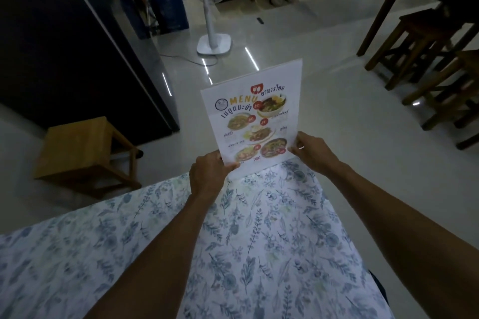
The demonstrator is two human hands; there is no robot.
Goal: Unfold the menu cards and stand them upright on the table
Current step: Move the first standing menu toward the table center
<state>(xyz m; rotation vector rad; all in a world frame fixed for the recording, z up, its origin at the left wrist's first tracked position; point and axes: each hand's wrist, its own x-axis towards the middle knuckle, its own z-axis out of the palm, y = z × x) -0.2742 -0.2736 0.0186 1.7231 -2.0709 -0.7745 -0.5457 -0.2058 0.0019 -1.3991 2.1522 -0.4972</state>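
At the far edge of the table [145, 254], the left hand [207, 172] and right hand [312, 150] pinch the menu card [252, 114] by its bottom corners. Spread its bottom wide, then let go gently.

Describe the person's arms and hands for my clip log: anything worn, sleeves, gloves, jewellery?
Both forearms are bare as far as the frame shows, with no sleeves visible and no gloves. The left hand shows no ring, watch or band. The right hand wears a thin pale ring on one finger. No wristwatch or bracelet shows on either wrist.
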